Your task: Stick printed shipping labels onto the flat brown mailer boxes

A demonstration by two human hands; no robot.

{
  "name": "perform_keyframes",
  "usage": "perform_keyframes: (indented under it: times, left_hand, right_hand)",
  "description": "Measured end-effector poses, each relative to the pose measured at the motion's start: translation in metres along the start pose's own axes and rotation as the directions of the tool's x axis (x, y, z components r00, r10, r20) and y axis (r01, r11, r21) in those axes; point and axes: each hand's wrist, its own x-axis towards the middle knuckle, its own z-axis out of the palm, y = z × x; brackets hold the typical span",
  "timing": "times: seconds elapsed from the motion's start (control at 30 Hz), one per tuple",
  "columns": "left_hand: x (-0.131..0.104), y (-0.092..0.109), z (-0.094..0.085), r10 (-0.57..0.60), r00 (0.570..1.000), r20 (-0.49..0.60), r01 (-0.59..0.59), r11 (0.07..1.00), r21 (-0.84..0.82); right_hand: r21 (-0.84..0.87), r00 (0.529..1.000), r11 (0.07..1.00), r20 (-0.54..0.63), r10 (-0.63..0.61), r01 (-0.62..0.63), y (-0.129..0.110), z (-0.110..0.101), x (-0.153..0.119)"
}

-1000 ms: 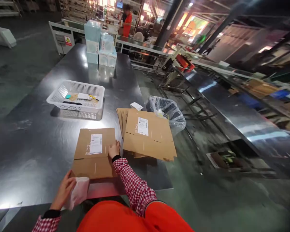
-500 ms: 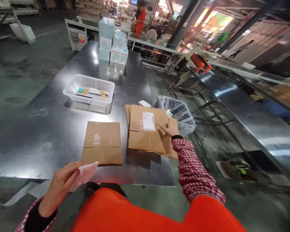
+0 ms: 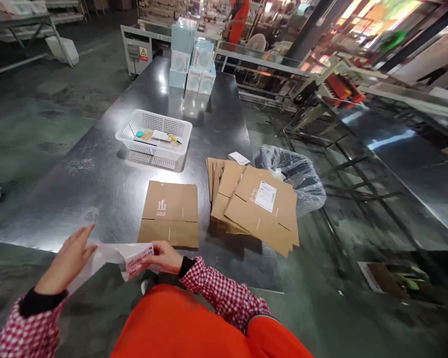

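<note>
A whitish strip with red-printed labels stretches between my two hands below the table's front edge. My right hand pinches its printed end, just below a flat brown carton. On the left, my left hand has the strip against its fingers and palm; the thumb and fingers are partly apart, and whether they grip it cannot be made out. Several flat cartons lie fanned out to the right, the top carton bearing a white label.
A white basket with small items stands mid-table. Light blue boxes are stacked at the far end. Right of the table is a bin lined with clear plastic. A person in orange is beyond.
My right hand has left the labelled carton, which now lies turned and shifted right, and has moved left to the strip. My left hand has moved left, and the strip is now stretched out.
</note>
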Motion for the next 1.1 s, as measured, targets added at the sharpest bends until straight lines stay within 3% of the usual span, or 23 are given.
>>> perform_keyframes:
  times: [0.07, 0.17, 0.23, 0.33, 0.47, 0.63, 0.7, 0.8, 0.87, 0.9, 0.97, 1.1]
  left_hand:
    - [-0.014, 0.002, 0.014, 0.116, 0.990, 0.080, -0.107, 0.988, -0.112]
    - [-0.032, 0.034, 0.034, 0.185, 0.969, 0.167, -0.130, 0.947, -0.293]
    - [-0.034, 0.054, 0.046, 0.135, 0.968, 0.214, -0.050, 0.930, -0.363]
    - [-0.029, 0.064, 0.063, -0.009, 0.972, 0.235, 0.106, 0.909, -0.404]
    - [-0.024, 0.061, 0.084, -0.115, 0.978, 0.176, 0.175, 0.909, -0.379]
    - [-0.022, 0.050, 0.108, -0.158, 0.983, 0.096, 0.180, 0.940, -0.288]
    - [-0.023, 0.035, 0.114, -0.090, 0.985, 0.147, 0.121, 0.968, -0.219]
    - [-0.027, 0.006, 0.119, 0.027, 0.960, 0.279, -0.028, 1.000, -0.001]
    - [-0.030, -0.009, 0.124, 0.074, 0.944, 0.322, -0.107, 0.990, 0.087]
    - [-0.030, -0.013, 0.128, 0.107, 0.938, 0.331, -0.143, 0.986, 0.088]
    - [-0.028, -0.015, 0.140, 0.193, 0.923, 0.334, -0.222, 0.974, 0.052]
    - [-0.019, -0.008, 0.175, 0.307, 0.906, 0.292, -0.323, 0.946, 0.008]
  right_hand:
    - [0.044, 0.999, 0.999, -0.039, 0.022, -0.021, -0.006, -0.002, -0.003]
    - [0.066, 0.998, 0.997, -0.056, 0.035, -0.032, -0.011, -0.001, -0.004]
    - [0.009, 0.997, 1.000, -0.071, 0.018, -0.017, -0.010, -0.004, -0.003]
    - [-0.249, 0.972, 0.967, -0.208, -0.114, 0.060, -0.011, -0.014, 0.000]
    - [-0.549, 0.901, 0.817, -0.245, -0.357, 0.175, -0.009, -0.023, 0.003]
    - [-0.569, 0.834, 0.791, -0.308, -0.457, 0.224, 0.007, -0.032, 0.010]
    - [-0.555, 0.805, 0.812, -0.390, -0.447, 0.182, 0.005, -0.050, 0.017]
    - [-0.586, 0.686, 0.810, -0.588, -0.429, 0.004, -0.016, -0.098, 0.038]
    - [-0.623, 0.623, 0.774, -0.652, -0.433, -0.114, -0.033, -0.132, 0.056]
    - [-0.639, 0.624, 0.753, -0.655, -0.426, -0.156, -0.040, -0.146, 0.065]
    - [-0.670, 0.672, 0.715, -0.626, -0.397, -0.202, -0.048, -0.166, 0.082]
    - [-0.745, 0.755, 0.603, -0.563, -0.336, -0.287, -0.044, -0.174, 0.105]
